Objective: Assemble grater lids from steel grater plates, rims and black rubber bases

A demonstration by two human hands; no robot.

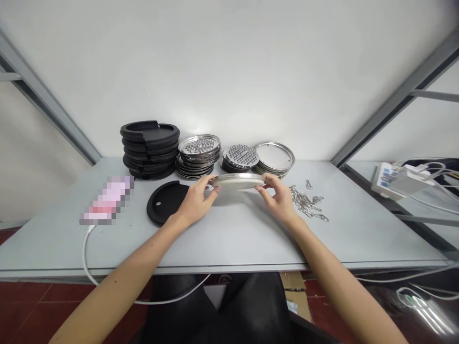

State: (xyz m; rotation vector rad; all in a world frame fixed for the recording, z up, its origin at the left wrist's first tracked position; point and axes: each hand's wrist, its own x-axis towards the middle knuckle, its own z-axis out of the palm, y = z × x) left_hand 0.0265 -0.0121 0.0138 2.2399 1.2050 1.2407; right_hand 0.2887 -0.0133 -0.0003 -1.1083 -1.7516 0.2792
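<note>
Between my two hands a round shallow metal tray (238, 181) is held up above the table, seen nearly edge-on. My left hand (198, 198) pinches its left rim between thumb and fingers. On the right rim, my right hand (278, 197) grips it the same way. A black round base (168, 203) with a small hole lies flat by my left hand, partly hidden behind it. Close to my right hand is a loose pile of small metal clips (304, 200), shaped like safety pins.
Along the wall stand stacked black round bases (150, 150), metal trays with perforated discs (199, 155), textured metal discs (241, 156) and plain metal trays (274, 156). A blurred-out phone (107, 200) with a white cable (86, 246) lies left. A power strip (399, 179) sits far right.
</note>
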